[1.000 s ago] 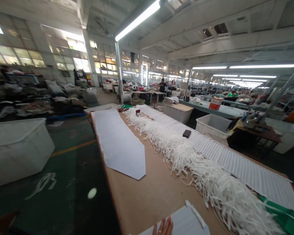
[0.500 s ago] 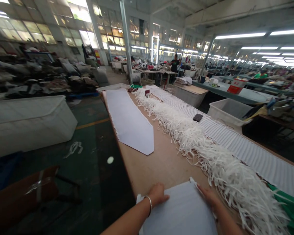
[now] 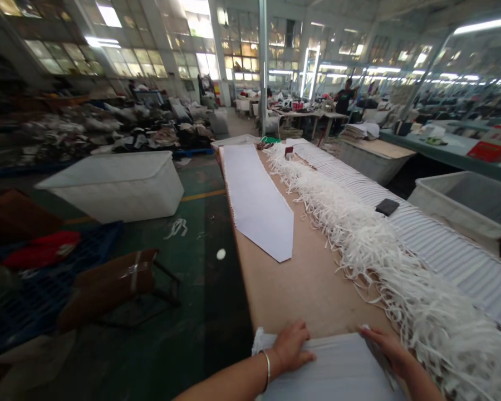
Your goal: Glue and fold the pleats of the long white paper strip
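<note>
At the bottom centre of the frame, I am pressing my left hand (image 3: 292, 348) and right hand (image 3: 386, 348) flat, fingers released, on the white fabric stack (image 3: 338, 367) lying on the brown table (image 3: 304, 284), beside white strips (image 3: 379, 245).

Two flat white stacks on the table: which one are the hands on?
The near stack, under the left hand and right hand. The pointed stack lies farther up, untouched.

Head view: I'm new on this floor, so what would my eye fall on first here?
A long drift of white fabric strips runs down the middle of the brown table. Left of it lies a pointed white fabric panel, and at the near edge the left hand and right hand rest on a white fabric stack.
</note>
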{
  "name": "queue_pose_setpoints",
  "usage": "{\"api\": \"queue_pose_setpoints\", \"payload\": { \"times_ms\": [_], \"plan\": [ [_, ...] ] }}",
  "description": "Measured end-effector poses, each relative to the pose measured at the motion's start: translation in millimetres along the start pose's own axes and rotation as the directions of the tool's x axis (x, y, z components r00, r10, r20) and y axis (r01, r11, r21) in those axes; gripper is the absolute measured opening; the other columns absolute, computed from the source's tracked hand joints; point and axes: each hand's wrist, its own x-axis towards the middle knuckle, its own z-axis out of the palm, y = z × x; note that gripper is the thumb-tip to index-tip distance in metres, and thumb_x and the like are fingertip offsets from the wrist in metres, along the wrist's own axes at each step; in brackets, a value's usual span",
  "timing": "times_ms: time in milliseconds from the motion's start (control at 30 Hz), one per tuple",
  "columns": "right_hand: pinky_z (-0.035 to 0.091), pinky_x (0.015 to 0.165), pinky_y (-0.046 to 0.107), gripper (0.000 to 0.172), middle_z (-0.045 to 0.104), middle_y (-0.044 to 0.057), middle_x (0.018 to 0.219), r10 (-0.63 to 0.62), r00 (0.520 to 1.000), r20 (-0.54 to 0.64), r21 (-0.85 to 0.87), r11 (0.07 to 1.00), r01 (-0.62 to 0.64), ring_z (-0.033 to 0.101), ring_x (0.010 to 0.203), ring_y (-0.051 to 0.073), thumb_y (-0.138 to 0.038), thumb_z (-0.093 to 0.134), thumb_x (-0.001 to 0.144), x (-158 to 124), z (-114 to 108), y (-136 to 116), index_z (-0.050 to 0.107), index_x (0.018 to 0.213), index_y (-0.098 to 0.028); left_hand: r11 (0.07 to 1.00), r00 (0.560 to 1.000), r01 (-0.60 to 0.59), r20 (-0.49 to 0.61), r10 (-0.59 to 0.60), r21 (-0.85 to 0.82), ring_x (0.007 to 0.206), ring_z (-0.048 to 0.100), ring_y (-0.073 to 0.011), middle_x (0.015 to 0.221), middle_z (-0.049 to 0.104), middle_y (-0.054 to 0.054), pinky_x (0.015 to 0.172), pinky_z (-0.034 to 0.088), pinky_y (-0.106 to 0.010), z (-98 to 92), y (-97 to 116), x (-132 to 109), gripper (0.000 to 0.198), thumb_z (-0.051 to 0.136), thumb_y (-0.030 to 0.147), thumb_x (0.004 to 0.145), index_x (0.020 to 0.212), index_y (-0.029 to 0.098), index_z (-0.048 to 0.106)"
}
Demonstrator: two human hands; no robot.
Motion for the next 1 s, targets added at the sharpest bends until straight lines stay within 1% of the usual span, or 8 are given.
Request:
{"api": "queue_pose_setpoints", "payload": {
  "times_ms": [100,200,333,500,733,833,900,1000],
  "plan": [
    [0.059,0.079,0.038,0.046,0.079,0.012,0.085,0.078,0.994,0.082,0.056,0.995,-0.083,0.076,0.083,0.031,-0.062,0.080,0.065,-1,-1,-1,0.074,0.081,-0.019,1.000,1.000,0.019,0.002,-0.019,-0.018,0.110,0.066,-0.0316,0.130,0.064,-0.012,0.094,0.052,-0.041,-9.5,1,1,0.044,0.072,0.050,0.083,0.116,0.022,0.070],
    [0.060,0.077,0.040,0.047,0.078,0.013,0.084,0.157,0.983,0.092,0.079,0.983,-0.164,0.076,0.079,0.030,-0.060,0.082,0.068,-12,-2,-10,0.073,0.085,-0.017,0.978,0.979,0.202,0.023,-0.201,-0.058,0.094,0.069,-0.0317,0.091,0.072,-0.010,0.084,0.052,-0.040,-32.7,-7,-1,0.029,0.075,0.045,0.079,0.091,0.019,0.074],
    [0.060,0.075,0.035,0.044,0.078,0.011,0.080,0.200,0.978,0.052,0.082,0.976,-0.204,0.073,0.076,0.024,-0.051,0.086,0.069,-20,-6,-16,0.072,0.090,-0.015,0.937,0.941,0.331,0.117,-0.318,-0.111,0.065,0.059,-0.0202,0.054,0.057,0.000,0.069,0.046,-0.030,-58.5,-44,-5,0.025,0.080,0.034,0.067,0.058,0.018,0.062],
    [0.055,0.060,0.027,0.039,0.077,0.007,0.074,0.222,0.975,0.027,0.115,0.968,-0.223,0.067,0.061,0.017,-0.042,0.087,0.071,-11,-8,-2,0.071,0.091,-0.012,0.934,0.950,0.303,0.136,-0.281,-0.188,0.063,0.053,-0.0148,0.060,0.061,0.001,0.063,0.038,-0.025,-56.5,-78,-19,0.019,0.072,0.032,0.070,0.063,0.017,0.063],
    [0.051,0.060,0.020,0.027,0.075,0.000,0.075,0.110,0.993,0.038,0.173,0.978,-0.115,0.067,0.063,0.013,-0.031,0.083,0.076,-8,-10,-7,0.069,0.094,-0.016,0.956,0.955,0.273,-0.094,-0.283,-0.107,0.078,0.057,-0.0181,0.078,0.066,-0.003,0.073,0.039,-0.027,-41.3,-68,-33,0.014,0.063,0.030,0.083,0.075,0.019,0.063],
    [0.052,0.060,0.020,0.027,0.075,-0.001,0.076,0.110,0.991,0.071,0.196,0.973,-0.122,0.067,0.063,0.014,-0.028,0.080,0.078,-9,-14,-11,0.068,0.099,-0.017,0.938,0.936,0.255,-0.184,-0.301,-0.234,0.081,0.059,-0.0187,0.080,0.067,-0.003,0.078,0.043,-0.028,-37.8,-70,-32,0.012,0.064,0.030,0.081,0.077,0.019,0.063],
    [0.055,0.063,0.023,0.030,0.077,0.001,0.080,0.129,0.986,0.107,0.209,0.966,-0.149,0.070,0.067,0.016,-0.028,0.080,0.079,-10,-17,-13,0.068,0.104,-0.016,0.837,0.891,0.248,-0.225,-0.395,-0.488,0.081,0.061,-0.0181,0.082,0.067,-0.002,0.077,0.046,-0.028,-34.5,-73,-35,0.017,0.067,0.033,0.078,0.084,0.018,0.063],
    [0.061,0.072,0.031,0.037,0.079,0.009,0.092,0.166,0.971,0.170,0.231,0.952,-0.203,0.075,0.080,0.022,-0.035,0.078,0.081,-16,-24,-13,0.069,0.111,-0.014,0.463,0.830,0.220,-0.084,-0.551,-0.859,0.078,0.064,-0.0179,0.085,0.070,-0.004,0.073,0.052,-0.029,-26.2,-75,-50,0.039,0.072,0.048,0.077,0.097,0.016,0.064]
  ]
}}
